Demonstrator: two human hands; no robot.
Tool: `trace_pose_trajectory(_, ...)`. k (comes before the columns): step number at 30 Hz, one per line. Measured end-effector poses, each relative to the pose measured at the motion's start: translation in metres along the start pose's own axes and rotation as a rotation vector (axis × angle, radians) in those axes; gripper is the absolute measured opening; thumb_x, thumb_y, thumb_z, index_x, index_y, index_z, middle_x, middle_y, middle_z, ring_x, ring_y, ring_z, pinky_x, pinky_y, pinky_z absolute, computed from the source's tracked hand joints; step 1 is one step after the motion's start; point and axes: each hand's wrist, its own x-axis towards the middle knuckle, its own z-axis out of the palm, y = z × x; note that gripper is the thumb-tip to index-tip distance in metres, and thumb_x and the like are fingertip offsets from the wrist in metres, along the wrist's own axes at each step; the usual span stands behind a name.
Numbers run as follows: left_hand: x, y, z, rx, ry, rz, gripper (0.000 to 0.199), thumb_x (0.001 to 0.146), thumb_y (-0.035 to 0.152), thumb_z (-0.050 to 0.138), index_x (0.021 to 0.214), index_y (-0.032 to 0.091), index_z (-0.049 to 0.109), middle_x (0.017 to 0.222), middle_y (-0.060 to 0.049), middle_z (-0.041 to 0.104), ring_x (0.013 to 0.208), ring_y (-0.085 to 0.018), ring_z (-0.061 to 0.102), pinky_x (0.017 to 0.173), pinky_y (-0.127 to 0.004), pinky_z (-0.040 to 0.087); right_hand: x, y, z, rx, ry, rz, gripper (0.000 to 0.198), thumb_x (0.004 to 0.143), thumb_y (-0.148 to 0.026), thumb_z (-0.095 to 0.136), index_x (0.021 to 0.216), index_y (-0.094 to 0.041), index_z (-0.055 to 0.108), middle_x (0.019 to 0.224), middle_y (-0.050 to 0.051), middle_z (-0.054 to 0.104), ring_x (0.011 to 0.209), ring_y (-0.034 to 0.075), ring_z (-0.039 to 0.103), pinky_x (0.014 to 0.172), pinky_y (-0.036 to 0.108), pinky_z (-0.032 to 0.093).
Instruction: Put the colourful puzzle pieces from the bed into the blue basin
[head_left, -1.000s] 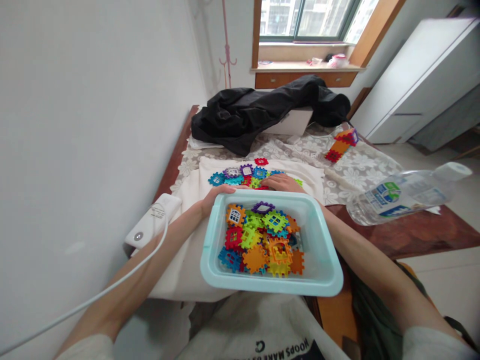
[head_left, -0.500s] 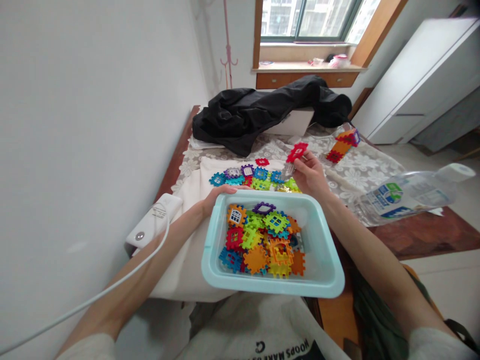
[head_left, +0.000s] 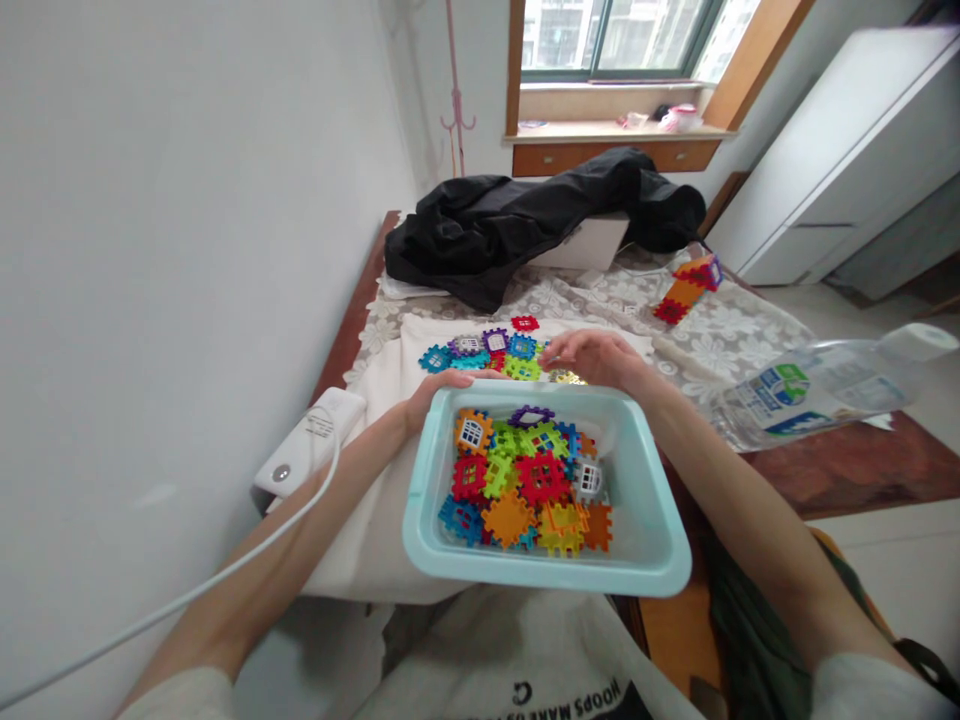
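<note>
A light blue plastic tub (head_left: pixel 643 530) is close in front of me, tilted my way. My left hand (head_left: pixel 442 388) grips its far left rim. Inside lie many notched building tiles in several colours, among them a red tile (head_left: pixel 541 479), an orange round tile (head_left: pixel 509 519) and a grey window tile (head_left: pixel 588 481). Beyond the tub, more tiles such as a purple tile (head_left: pixel 496 342) and a blue tile (head_left: pixel 435 358) lie on the white cloth. My right hand (head_left: pixel 596 358) is over the right end of that pile, fingers apart and curved, with nothing visible in them.
A clear plastic bottle (head_left: pixel 817 390) stands at the right. Farther back on the patterned tablecloth is a joined orange and red tile piece (head_left: pixel 682 292). Black fabric (head_left: pixel 480 235) covers the far end, over a white box (head_left: pixel 589 245). A white device (head_left: pixel 307 445) with a cable sits left.
The red tile that my right hand held, and a grey window tile, now lie in the tub. My right hand has moved lower and left, over the pile. My left hand stays on the rim.
</note>
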Motion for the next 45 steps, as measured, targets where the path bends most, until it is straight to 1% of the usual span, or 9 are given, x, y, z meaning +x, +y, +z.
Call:
trace_pose_trajectory(2,0.000,0.002,0.001,0.029,-0.015,0.037,0.082,0.071,0.052,0.075,0.140,0.008,0.071,0.127,-0.018,0.080,0.125,-0.048,0.069,0.101,-0.048,0.056,0.001,0.005,-0.002,-0.266,0.155,0.028,0.043,0.104,-0.065,0.058,0.109,-0.029,0.080,0.118,0.007,0.079,0.111,0.026,0.074,0.106,0.047,0.058)
trace_pose_trajectory(4,0.000,0.003,0.003,0.049,-0.022,0.062,0.082,0.073,0.047,0.072,0.143,0.006,0.067,0.131,-0.019,0.079,0.127,-0.047,0.069,0.102,-0.047,0.055,0.002,0.011,-0.006,-0.669,0.181,0.098,0.040,0.101,-0.058,0.065,0.124,-0.028,0.078,0.132,0.010,0.076,0.127,0.031,0.069,0.117,0.054,0.051)
trace_pose_trajectory(6,0.000,0.004,0.004,0.057,-0.022,0.076,0.081,0.074,0.043,0.068,0.145,0.004,0.064,0.133,-0.020,0.077,0.128,-0.045,0.069,0.101,-0.046,0.055,0.003,0.019,-0.010,-1.010,0.086,0.183,0.048,0.097,-0.049,0.074,0.138,-0.025,0.073,0.149,0.015,0.068,0.142,0.037,0.060,0.123,0.061,0.043)
trace_pose_trajectory(9,0.000,0.003,0.005,0.064,-0.018,0.100,0.078,0.077,0.040,0.063,0.145,0.002,0.061,0.136,-0.021,0.076,0.129,-0.044,0.068,0.102,-0.046,0.055,0.005,0.029,-0.013,-1.211,-0.130,0.250,0.049,0.092,-0.034,0.078,0.139,-0.020,0.074,0.152,0.019,0.065,0.144,0.039,0.058,0.122,0.059,0.046)
trace_pose_trajectory(13,0.001,0.003,0.005,0.078,-0.019,0.135,0.075,0.078,0.036,0.061,0.143,-0.001,0.060,0.136,-0.022,0.075,0.130,-0.044,0.066,0.104,-0.048,0.053,0.006,0.029,-0.009,-1.217,-0.222,0.177,0.034,0.095,-0.031,0.075,0.127,-0.021,0.078,0.138,0.015,0.074,0.132,0.033,0.066,0.117,0.050,0.051)
trace_pose_trajectory(21,-0.001,0.004,0.006,0.092,-0.038,0.157,0.074,0.080,0.036,0.061,0.144,-0.001,0.060,0.142,-0.022,0.072,0.135,-0.045,0.063,0.105,-0.049,0.053,0.004,0.033,-0.011,-1.298,-0.147,0.212,0.045,0.099,-0.036,0.070,0.142,-0.020,0.070,0.153,0.018,0.065,0.143,0.037,0.058,0.118,0.056,0.049)
trace_pose_trajectory(31,0.000,0.005,0.008,0.086,-0.088,0.131,0.078,0.080,0.037,0.060,0.148,-0.001,0.057,0.146,-0.023,0.069,0.140,-0.046,0.060,0.108,-0.052,0.052,0.004,0.031,-0.011,-1.351,-0.086,0.206,0.037,0.102,-0.039,0.068,0.133,-0.020,0.073,0.134,0.016,0.074,0.124,0.034,0.068,0.111,0.049,0.054)
trace_pose_trajectory(38,-0.001,0.006,0.011,0.067,-0.085,0.098,0.079,0.080,0.040,0.059,0.148,0.000,0.057,0.141,-0.022,0.073,0.132,-0.045,0.065,0.104,-0.050,0.054,0.002,0.029,-0.014,-1.396,-0.058,0.273,0.049,0.099,-0.041,0.070,0.141,-0.016,0.069,0.140,0.020,0.071,0.127,0.039,0.065,0.109,0.055,0.054)
trace_pose_trajectory(45,-0.004,0.009,0.015,0.059,-0.039,0.070,0.077,0.077,0.041,0.061,0.144,0.003,0.061,0.133,-0.021,0.077,0.126,-0.044,0.069,0.100,-0.048,0.056,0.000,0.029,-0.013,-1.393,-0.013,0.271,0.035,0.098,-0.033,0.067,0.129,-0.019,0.071,0.134,0.017,0.074,0.122,0.036,0.066,0.105,0.051,0.056)
